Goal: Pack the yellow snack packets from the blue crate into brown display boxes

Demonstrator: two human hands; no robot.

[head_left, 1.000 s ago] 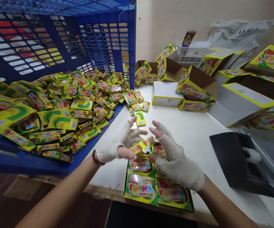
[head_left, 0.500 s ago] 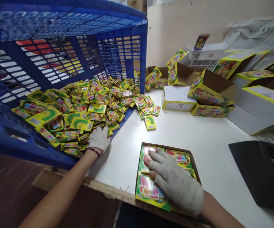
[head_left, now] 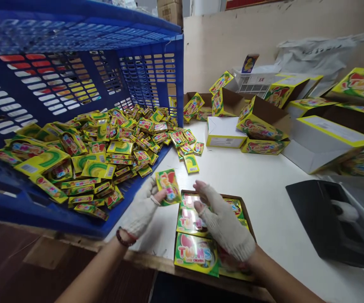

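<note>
My left hand (head_left: 142,208), in a fingerless knit glove, pinches a small yellow-green TWINS candy box (head_left: 168,187) between thumb and fingers, its printed front facing up. My right hand (head_left: 224,219), gloved the same way, hovers over the open cardboard tray (head_left: 248,216) with its fingers apart and nothing in them. Flat candy packs (head_left: 196,253) lie in rows inside that tray, partly hidden by the right hand. To the left, a blue plastic crate (head_left: 106,225) lying on its side holds a heap of the same little boxes (head_left: 119,147).
Several loose candy boxes (head_left: 186,147) lie just outside the crate on the white table (head_left: 232,170). Open display cartons (head_left: 264,122) crowd the back right. A black tape dispenser (head_left: 323,219) stands at the right. Behind are a white basket (head_left: 253,80) and a grey sack (head_left: 314,59).
My left hand has come out of the heap at the crate with a candy box, moving right towards the tray. The right hand has lifted off the packs. The view has shifted slightly right.
</note>
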